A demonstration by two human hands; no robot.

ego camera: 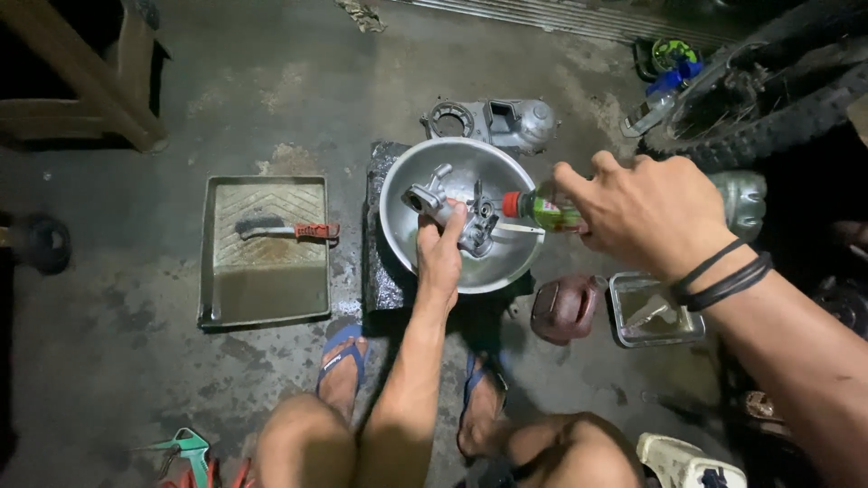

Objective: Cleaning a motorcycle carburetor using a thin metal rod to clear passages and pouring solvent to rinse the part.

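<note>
My left hand (440,256) grips a grey metal carburettor (449,211) over a round steel bowl (407,244) that rests on a dark block. My right hand (646,210) holds a small green bottle with a red cap (535,207), tipped sideways with its cap end pointing at the carburettor. Black bands circle my right wrist. My bare knees and my feet in blue sandals (342,354) are below the bowl.
A rectangular metal tray (221,294) with a red-handled brush (286,229) lies left. A grey engine cover (500,120) sits behind the bowl. A dark red cover (565,309) and a clear container (653,314) lie right. A motorcycle tyre (768,117) stands upper right, a wooden bench (99,81) upper left.
</note>
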